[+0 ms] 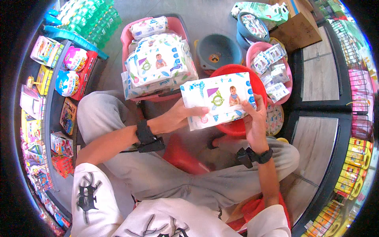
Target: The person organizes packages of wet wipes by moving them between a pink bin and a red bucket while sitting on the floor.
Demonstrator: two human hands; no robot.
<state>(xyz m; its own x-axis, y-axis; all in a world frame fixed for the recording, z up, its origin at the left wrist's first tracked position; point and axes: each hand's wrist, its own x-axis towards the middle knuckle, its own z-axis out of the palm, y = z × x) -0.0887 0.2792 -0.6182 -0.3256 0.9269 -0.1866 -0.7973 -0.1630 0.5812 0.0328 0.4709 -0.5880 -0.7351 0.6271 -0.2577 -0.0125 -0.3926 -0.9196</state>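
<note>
Between my two hands is a white soft pack of baby wipes (pixel 223 97), printed with a baby, blue leaves and a purple patch. My left hand (pixel 174 117) grips its left end, thumb on the front face. At the right end, my right hand (pixel 256 118) holds the lower corner with thumb and fingers. The pack is raised over a red plastic basin (pixel 260 75), covering much of it, so the basin's contents are hidden. Beyond my left hand stands a pink plastic tub (pixel 125 38) heaped with similar wipes packs (pixel 160 60).
A blue-grey basin (pixel 219 50) stands behind the red one. To its right, a pink basin (pixel 288 68) holds small packs, near a blue bucket (pixel 251 26) and a cardboard box (pixel 293 29). Stocked shelves (pixel 59 103) line the left; wire racks (pixel 352 118) line the right.
</note>
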